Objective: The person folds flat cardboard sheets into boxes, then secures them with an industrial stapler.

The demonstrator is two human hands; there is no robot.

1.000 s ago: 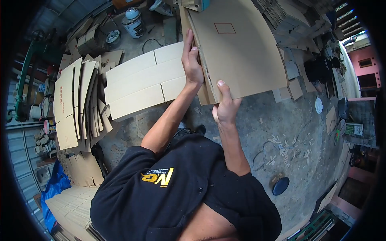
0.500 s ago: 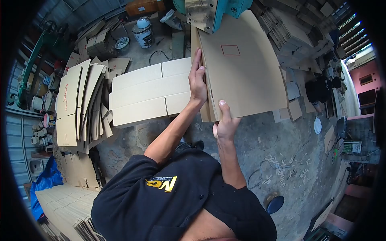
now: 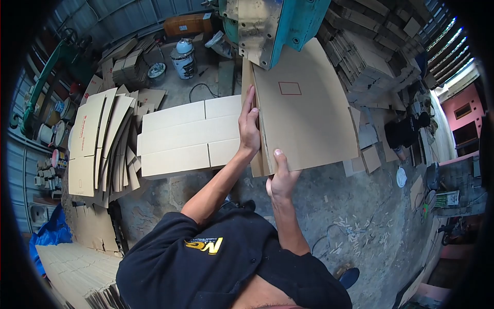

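Note:
A folded brown cardboard box (image 3: 314, 118) with a small red rectangle printed on it lies flat, its far part under the head of a teal-and-metal machine (image 3: 260, 38). Along the box's left edge, where layers overlap, my left hand (image 3: 249, 133) lies with fingers stretched out and pressed to the seam. At the near edge my right hand (image 3: 283, 180) grips the cardboard, thumb on top and fingers mostly hidden beneath. Left of the box, a pale creased cardboard sheet (image 3: 177, 131) is spread out, close to my left hand.
Several leaning cardboard sheets (image 3: 85, 144) stand at the left. More stacked cardboard (image 3: 370, 56) rises at the right rear. A paint-stained bucket (image 3: 184, 66) is on the floor behind. Cardboard scraps (image 3: 352, 234) litter the concrete at the right, and a person in dark clothes (image 3: 404, 134) is beyond.
My view has tilted up, so the machine, box and hands appear lower in the picture. Both hands keep the same places on the box.

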